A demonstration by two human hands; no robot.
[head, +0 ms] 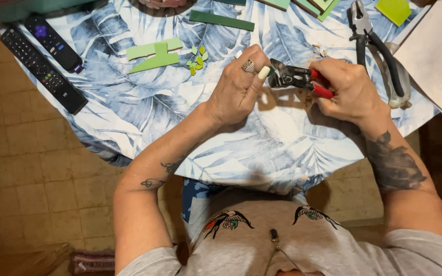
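Observation:
My right hand [348,87] grips red-handled nippers [295,77], jaws pointing left over the leaf-print tablecloth [180,112]. My left hand [239,87], ring on one finger, pinches a small green piece [270,71] at the jaws; most of the piece is hidden by my fingers. A cluster of tiny green and yellow chips [197,59] lies just left of my left hand. Light green strips [153,55] lie beyond the chips.
Two black remote controls [44,56] rest at the table's left edge. A dark green strip [221,20] and more green pieces [395,9] lie at the far side. Large black-handled pliers [374,41] sit at the right, beside a white sheet [436,51].

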